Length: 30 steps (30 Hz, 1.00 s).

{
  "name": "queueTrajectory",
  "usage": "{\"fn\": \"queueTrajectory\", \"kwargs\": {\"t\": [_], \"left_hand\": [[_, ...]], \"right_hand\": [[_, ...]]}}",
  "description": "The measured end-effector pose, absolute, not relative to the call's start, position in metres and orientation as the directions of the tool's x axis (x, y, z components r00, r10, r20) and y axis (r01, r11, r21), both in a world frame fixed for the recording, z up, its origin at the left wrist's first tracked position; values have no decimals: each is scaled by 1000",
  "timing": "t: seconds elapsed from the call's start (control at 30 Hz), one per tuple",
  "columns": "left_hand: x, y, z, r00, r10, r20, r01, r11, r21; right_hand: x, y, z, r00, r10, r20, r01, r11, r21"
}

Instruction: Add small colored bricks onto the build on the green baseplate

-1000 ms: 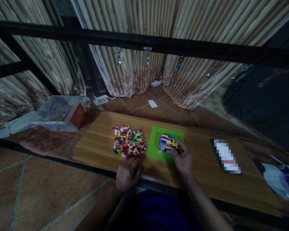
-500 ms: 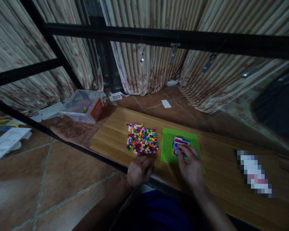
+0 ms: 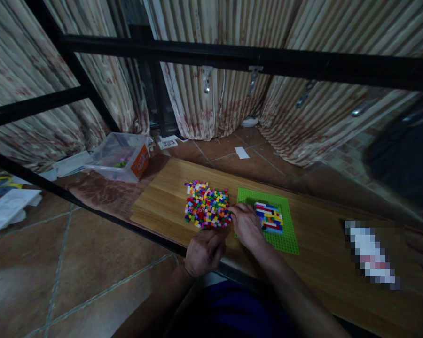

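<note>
A heap of small coloured bricks (image 3: pixel 207 205) lies on the wooden tabletop (image 3: pixel 162 197). Right of it sits a green baseplate (image 3: pixel 285 234) carrying a patch of joined coloured bricks (image 3: pixel 269 218). My right hand (image 3: pixel 245 225) lies over the baseplate's left edge, its fingers curled at the right rim of the heap; what they pinch is hidden. My left hand (image 3: pixel 204 251) rests at the table's near edge just below the heap, fingers curled under, with nothing seen in it.
A clear plastic box (image 3: pixel 121 156) with an orange label stands at the table's far left. A blurred-out flat object (image 3: pixel 370 253) lies at the right. Black metal bars (image 3: pixel 232 51) cross above. Striped curtains hang behind, over a tiled floor.
My right hand has moved left from the joined bricks on the baseplate to the edge of the loose heap, uncovering the patch. The left hand has stayed put.
</note>
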State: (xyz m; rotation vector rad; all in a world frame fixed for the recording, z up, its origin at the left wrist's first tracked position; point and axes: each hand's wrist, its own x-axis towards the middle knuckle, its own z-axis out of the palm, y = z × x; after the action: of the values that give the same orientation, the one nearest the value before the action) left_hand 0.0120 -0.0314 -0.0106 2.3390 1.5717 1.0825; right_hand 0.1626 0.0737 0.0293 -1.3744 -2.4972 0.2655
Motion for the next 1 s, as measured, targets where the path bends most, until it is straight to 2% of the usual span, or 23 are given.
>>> {"fn": "queueTrajectory", "kwargs": {"t": [0.87,1.0], "left_hand": [[9,-32,-8,213,861,461,770,-438,464],[8,-30,-8,210,857,470,766,-443,466]], "right_hand": [[155,74,29,-447,889,94,848,455,-270],[155,68,34,-370,919,134,853,393,-342]]}}
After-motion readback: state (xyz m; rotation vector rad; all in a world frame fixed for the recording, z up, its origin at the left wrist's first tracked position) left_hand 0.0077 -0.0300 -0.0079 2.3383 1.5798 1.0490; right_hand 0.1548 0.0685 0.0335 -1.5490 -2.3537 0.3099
